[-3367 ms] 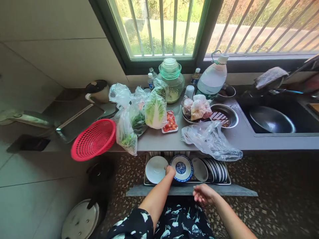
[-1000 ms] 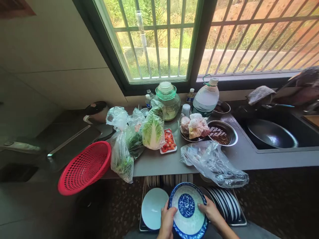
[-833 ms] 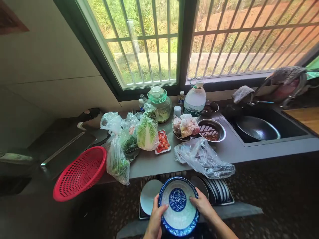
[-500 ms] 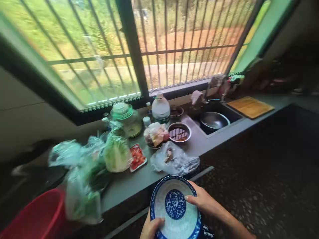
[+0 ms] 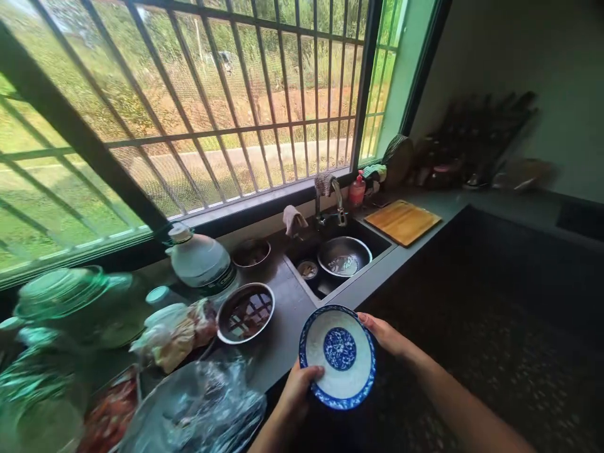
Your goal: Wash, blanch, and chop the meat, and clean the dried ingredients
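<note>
The person holds a blue-and-white bowl point(image 5: 338, 356) in both hands, in the air just off the counter edge point(image 5: 302, 352) and level with it. The left hand point(image 5: 296, 391) curls its fingers over the near rim, thumb inside; the right hand point(image 5: 384, 331) clasps the far rim the same way. The step in hand looks like carrying the bowl toward the sink point(image 5: 337, 261), where a metal pan point(image 5: 344, 256) already fills most of the basin. Setting it down would call for a lift over the edge; bare counter lies between the sink and a steel dish point(image 5: 246, 304).
</note>
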Demonstrator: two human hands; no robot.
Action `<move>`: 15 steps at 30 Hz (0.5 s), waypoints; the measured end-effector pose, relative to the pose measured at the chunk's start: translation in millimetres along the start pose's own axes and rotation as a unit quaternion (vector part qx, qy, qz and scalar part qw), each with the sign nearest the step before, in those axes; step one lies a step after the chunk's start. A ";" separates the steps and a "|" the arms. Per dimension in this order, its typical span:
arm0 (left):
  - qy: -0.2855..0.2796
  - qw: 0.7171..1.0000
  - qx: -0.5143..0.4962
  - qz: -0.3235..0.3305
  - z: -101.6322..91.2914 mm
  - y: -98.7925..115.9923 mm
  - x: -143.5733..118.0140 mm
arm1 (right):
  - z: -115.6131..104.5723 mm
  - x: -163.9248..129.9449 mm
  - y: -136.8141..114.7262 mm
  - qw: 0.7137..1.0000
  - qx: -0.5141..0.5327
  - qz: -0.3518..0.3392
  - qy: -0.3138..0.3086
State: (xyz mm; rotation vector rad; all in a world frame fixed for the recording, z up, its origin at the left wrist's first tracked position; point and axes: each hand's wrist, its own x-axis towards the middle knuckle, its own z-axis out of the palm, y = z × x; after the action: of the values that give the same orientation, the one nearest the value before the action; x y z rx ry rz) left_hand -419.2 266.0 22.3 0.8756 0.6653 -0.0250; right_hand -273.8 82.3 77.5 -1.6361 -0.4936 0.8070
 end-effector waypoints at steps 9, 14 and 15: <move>0.078 0.989 -0.120 -0.033 71.2 55.9 159.6 | -202.9 260.9 29.9 0.980 -0.120 0.088 0.131; 0.129 0.974 -0.184 -0.025 94.6 81.7 283.0 | -261.0 425.6 -1.3 0.884 -0.414 -0.191 0.101; 0.137 0.970 -0.198 -0.026 102.4 85.9 305.4 | -264.9 453.0 -10.2 0.857 -0.450 -0.237 0.078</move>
State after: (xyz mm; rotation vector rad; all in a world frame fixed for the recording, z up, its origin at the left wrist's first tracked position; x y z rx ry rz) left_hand -96.5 322.9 -38.6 0.4771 0.9143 0.1799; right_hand 225.5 223.8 -0.6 -2.2528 -1.2243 0.0200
